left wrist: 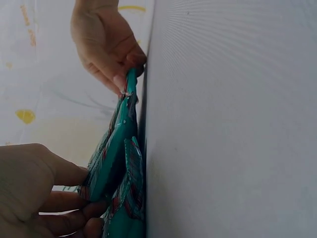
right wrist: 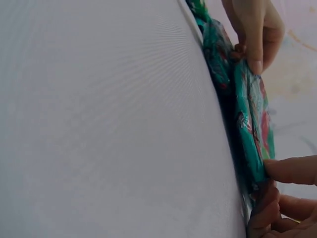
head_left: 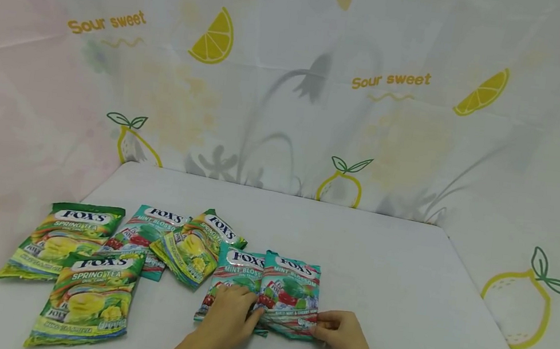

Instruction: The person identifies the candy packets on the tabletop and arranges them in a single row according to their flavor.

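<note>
Two teal Fox's Mint Blossom candy bags lie side by side, the right candy bag overlapping the edge of the left candy bag. My left hand reaches over the left bag and pinches the lower left edge of the right bag between thumb and fingers. At that same bag's lower right corner, my right hand grips with thumb and fingertips. In the left wrist view the held candy bag is tilted, its near edge raised off the white surface. The right wrist view shows both hands pinching its opposite ends.
Three green-yellow Spring Tea bags lie to the left: a front one, a back one and a slanted one. Another Mint Blossom bag sits partly under them. Printed fabric walls surround the white table.
</note>
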Available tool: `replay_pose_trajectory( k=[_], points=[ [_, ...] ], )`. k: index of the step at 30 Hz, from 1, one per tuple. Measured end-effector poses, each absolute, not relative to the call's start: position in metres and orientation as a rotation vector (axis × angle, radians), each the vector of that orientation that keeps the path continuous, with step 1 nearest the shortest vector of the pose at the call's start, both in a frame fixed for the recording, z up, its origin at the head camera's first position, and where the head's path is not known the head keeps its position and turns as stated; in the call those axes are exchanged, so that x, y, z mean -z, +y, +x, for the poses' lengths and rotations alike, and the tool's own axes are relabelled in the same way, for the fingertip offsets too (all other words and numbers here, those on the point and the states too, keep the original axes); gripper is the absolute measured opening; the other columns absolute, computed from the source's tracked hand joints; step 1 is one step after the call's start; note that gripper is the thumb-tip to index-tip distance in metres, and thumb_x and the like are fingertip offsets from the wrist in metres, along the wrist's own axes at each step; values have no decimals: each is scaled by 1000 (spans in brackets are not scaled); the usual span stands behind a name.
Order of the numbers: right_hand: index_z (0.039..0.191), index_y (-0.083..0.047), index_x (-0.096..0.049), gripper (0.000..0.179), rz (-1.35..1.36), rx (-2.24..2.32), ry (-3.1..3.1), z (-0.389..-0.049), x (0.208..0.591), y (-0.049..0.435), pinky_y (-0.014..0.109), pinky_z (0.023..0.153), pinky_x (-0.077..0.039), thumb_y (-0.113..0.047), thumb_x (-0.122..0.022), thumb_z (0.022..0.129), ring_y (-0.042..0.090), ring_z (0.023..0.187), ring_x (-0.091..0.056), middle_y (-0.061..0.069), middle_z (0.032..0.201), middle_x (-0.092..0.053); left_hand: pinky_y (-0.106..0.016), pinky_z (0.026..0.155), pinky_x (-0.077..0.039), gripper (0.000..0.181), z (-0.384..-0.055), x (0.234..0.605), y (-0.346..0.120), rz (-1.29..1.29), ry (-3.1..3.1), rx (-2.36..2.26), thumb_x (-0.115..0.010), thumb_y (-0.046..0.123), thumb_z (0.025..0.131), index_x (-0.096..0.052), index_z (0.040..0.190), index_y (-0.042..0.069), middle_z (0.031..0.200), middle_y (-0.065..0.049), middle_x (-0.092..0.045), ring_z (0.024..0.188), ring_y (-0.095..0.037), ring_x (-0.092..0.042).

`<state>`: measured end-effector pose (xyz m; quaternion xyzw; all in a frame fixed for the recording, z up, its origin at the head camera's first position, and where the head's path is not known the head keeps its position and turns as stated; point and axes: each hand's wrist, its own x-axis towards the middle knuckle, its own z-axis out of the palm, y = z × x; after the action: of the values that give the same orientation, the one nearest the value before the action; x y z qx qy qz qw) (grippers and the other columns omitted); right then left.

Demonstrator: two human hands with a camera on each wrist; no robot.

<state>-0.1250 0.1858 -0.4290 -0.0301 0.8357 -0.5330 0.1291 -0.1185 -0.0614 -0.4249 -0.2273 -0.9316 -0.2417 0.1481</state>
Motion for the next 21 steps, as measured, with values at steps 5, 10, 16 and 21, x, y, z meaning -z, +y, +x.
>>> replay_pose_trajectory(
  k=[5, 10, 16, 21],
  points=[
    [99, 18, -63, 29, -104, 1533, 2398, -126, 428, 186, 22, 51, -43, -5, -68, 82, 12, 64, -52, 8, 80, -68, -34, 65, -38, 13, -119, 423, -59, -647, -2677, 720, -70, 19, 83, -67, 80, 6, 78, -2, -65, 76, -19, -60],
    [98, 16, -64, 25, -143, 1552, 2371, -125, 426, 185, 21, 49, -41, -3, -65, 83, 11, 63, -49, 6, 79, -66, -32, 63, -36, 12, -118, 421, -58, -641, -2659, 744, -69, 16, 84, -65, 77, 8, 76, -1, -63, 74, -18, -58],
    [99, 17, -63, 26, -185, 1584, 2346, -124, 426, 185, 20, 50, -42, -4, -65, 84, 9, 64, -50, 9, 82, -68, -30, 64, -36, 9, -119, 421, -58, -631, -2656, 781, -69, 14, 84, -67, 79, 6, 78, -1, -65, 75, -17, -59],
    [100, 18, -64, 27, -230, 1622, 2310, -125, 426, 186, 20, 52, -42, -3, -65, 84, 7, 64, -52, 15, 89, -68, -31, 64, -38, 7, -120, 422, -58, -631, -2650, 825, -69, 12, 84, -69, 82, 5, 79, -2, -67, 76, -17, -60]
  ],
)
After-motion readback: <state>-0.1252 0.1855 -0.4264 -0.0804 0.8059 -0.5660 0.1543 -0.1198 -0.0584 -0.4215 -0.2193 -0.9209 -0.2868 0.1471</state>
